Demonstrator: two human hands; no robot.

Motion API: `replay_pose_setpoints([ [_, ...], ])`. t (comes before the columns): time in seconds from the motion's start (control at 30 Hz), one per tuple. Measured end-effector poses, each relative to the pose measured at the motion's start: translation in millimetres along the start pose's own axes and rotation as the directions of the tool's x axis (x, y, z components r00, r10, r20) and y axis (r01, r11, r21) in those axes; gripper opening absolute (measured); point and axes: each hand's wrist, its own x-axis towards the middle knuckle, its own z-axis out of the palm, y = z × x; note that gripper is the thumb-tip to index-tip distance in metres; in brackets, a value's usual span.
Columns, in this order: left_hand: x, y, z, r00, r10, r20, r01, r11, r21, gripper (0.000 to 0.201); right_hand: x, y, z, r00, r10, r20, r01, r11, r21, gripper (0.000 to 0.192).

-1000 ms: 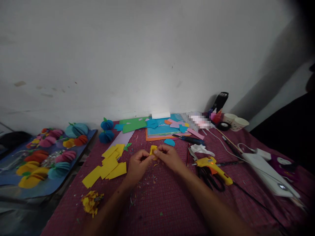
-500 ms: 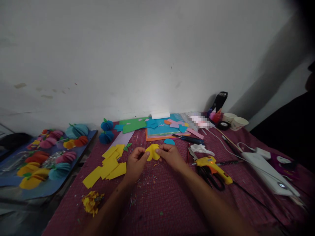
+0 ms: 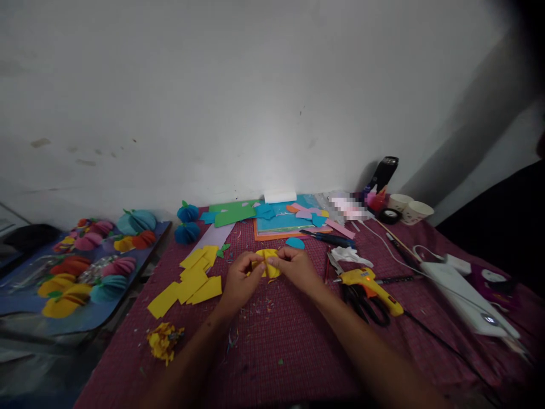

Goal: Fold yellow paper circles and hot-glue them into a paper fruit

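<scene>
Between my hands is a folded yellow paper piece (image 3: 271,269) with rounded edges, raised over the table in the middle of the head view. My left hand (image 3: 243,278) pinches its left side with thumb and fingers. On the other side my right hand (image 3: 298,270) grips it, the thumb pressed on its face. The fingers cover part of the paper. Left of my left hand lie several yellow paper rectangles (image 3: 193,284), with a small green paper leaf (image 3: 223,250) beside them. A blue paper half-round (image 3: 295,243) rests just beyond my right hand.
To the right are a yellow glue gun (image 3: 370,287), black-handled scissors (image 3: 366,307) and a white power strip (image 3: 464,298). Coloured sheets (image 3: 281,221) lie at the back. Crumpled yellow scraps (image 3: 164,342) sit front left. A blue side table (image 3: 91,324) bears paper pumpkins. A person in dark clothing is far right.
My fingers have closed in toward each other over the yellow paper, which now looks folded narrower. The whole view has shifted slightly.
</scene>
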Motion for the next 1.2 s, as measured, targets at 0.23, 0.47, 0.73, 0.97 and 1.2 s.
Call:
replay_pose_setpoints([
  [0.23, -5.9, -2.9, 6.3, 0.995, -0.091, 0.042, 0.089, 0.995, 0.032, 0.051, -4.2, -6.0, 3.7, 1.000, -0.001, -0.028, 0.000, 0.999, -0.037, 0.035],
  [0.47, -4.2, 5.2, 5.2, 0.990, -0.126, 0.067, 0.127, 0.992, 0.000, 0.042, -4.8, -4.7, 4.5, 0.997, -0.069, -0.021, 0.067, 0.996, -0.064, 0.035],
  [0.73, -2.2, -4.7, 3.3, 0.995, -0.101, 0.023, 0.104, 0.988, -0.116, 0.029, -6.7, -8.4, 3.1, 0.995, -0.103, -0.007, 0.102, 0.991, -0.088, 0.034],
  [0.97, 1.5, -2.3, 2.8, 0.994, -0.103, -0.042, 0.099, 0.992, -0.075, 0.023, -10.4, -12.9, 2.8, 0.962, -0.270, 0.039, 0.270, 0.916, -0.297, 0.031],
  [1.2, 1.7, -3.8, 0.3, 0.993, -0.087, -0.084, 0.081, 0.994, -0.070, 0.019, -9.4, -10.5, 0.1, 0.924, -0.374, 0.083, 0.374, 0.831, -0.411, 0.026],
])
